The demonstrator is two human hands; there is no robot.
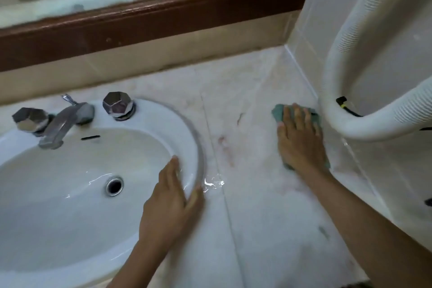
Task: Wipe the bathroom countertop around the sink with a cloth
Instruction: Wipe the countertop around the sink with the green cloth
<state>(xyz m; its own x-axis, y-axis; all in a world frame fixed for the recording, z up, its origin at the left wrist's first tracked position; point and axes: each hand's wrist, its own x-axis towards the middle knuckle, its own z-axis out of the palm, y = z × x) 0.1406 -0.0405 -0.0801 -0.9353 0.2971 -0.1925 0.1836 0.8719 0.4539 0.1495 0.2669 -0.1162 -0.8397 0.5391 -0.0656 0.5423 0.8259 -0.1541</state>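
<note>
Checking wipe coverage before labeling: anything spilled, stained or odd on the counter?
Yes: reddish stains and a dark streak mark the countertop between the sink and the cloth under the right hand. A small water puddle glints beside the sink rim.

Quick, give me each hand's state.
Left hand: open, fingers straight, resting on the sink rim.
Right hand: open, pressing the cloth flat on the countertop.

Open counter (257,206) runs between sink (187,128) and wall (311,18). Hose (374,127) loops low over the right edge.
</note>
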